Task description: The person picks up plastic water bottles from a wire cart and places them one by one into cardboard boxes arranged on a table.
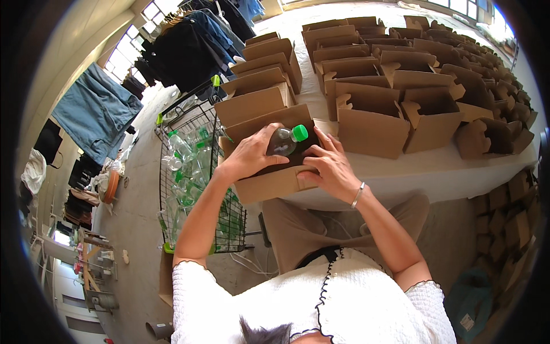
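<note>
In front of me a brown cardboard box (258, 189) stands with its top open at the near edge of the table. My left hand (256, 150) is closed around a clear plastic bottle (281, 140) with a green cap (299, 133), which lies tilted over the box opening, cap toward the right. My right hand (332, 166) rests on the box's right side, thumb and fingers over its wall near the bottle cap. The lower part of the bottle is hidden by my left hand.
Left of the box stands a black wire cart (162, 189) holding several green-capped bottles (182, 146). Rows of open cardboard boxes (366, 123) cover the white table (401, 172). Clothes (183, 49) hang on racks behind, and more cardboard (507, 212) is stacked at lower right.
</note>
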Demonstrator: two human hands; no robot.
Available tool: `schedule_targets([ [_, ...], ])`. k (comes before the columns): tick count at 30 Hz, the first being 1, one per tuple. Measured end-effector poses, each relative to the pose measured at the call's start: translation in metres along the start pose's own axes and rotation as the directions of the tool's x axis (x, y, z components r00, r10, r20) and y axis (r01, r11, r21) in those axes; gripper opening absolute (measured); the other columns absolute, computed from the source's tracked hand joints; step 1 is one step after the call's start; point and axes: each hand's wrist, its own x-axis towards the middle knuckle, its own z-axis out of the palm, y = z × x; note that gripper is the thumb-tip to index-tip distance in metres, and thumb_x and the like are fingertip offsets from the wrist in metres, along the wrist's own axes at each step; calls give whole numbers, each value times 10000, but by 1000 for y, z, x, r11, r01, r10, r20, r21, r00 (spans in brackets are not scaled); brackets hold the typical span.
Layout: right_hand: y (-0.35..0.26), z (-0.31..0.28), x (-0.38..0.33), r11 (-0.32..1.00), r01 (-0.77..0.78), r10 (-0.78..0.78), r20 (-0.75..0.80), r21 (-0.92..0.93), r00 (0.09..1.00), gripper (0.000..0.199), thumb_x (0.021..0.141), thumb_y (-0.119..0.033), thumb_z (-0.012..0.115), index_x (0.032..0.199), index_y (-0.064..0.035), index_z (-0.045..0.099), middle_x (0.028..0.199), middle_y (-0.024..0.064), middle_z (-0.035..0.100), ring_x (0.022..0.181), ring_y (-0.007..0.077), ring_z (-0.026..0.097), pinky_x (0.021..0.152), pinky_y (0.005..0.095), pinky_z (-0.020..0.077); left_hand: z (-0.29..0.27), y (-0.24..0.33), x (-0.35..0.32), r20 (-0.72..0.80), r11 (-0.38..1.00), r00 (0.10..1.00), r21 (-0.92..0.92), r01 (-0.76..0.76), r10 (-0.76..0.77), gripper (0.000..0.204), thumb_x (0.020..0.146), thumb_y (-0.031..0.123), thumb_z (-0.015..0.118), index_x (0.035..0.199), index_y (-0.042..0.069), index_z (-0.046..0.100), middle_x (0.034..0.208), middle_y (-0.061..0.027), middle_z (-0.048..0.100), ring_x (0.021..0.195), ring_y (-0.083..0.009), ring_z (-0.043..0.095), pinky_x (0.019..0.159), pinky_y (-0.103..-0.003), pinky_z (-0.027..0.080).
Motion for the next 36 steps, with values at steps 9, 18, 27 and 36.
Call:
schedule_targets([
  [9, 4, 1, 1, 1000, 3, -3, -1, -17, 1000, 258, 869, -390, 761, 907, -135, 749, 910, 61, 641, 1488, 385, 331, 1193, 548, 272, 27, -15, 33, 403, 985, 904, 146, 86, -139, 774, 864, 336, 746, 1469, 19, 384, 1442, -271, 518, 1318, -419, 523, 1099, -449, 438],
  [18, 6, 2, 4, 998, -6, 7, 22, -61, 1000, 277, 851, -414, 764, 898, -141, 756, 960, 52, 679, 1491, 370, 340, 1202, 518, 259, 77, -36, 56, 392, 954, 872, 181, 239, -293, 599, 1039, 432, 394, 1554, 126, 383, 1607, -157, 387, 1459, -343, 392, 1200, -393, 317],
  [27, 4, -2, 2, 999, 1, -1, 6, -53, 1000, 283, 855, -407, 758, 906, -129, 765, 963, 65, 692, 1478, 377, 353, 1191, 519, 269, 78, -28, 52, 377, 927, 859, 275, 254, -347, 616, 1044, 483, 332, 1565, 160, 389, 1643, -122, 341, 1500, -303, 337, 1242, -413, 238],
  [36, 2, -5, 5, 999, -20, 22, 32, -37, 999, 275, 855, -399, 763, 892, -126, 763, 959, 74, 693, 1464, 388, 370, 1187, 526, 272, 72, -36, 58, 497, 977, 842, 139, 162, -210, 506, 1061, 374, 365, 1434, 84, 545, 1438, -199, 569, 1317, -355, 543, 1124, -417, 401],
])
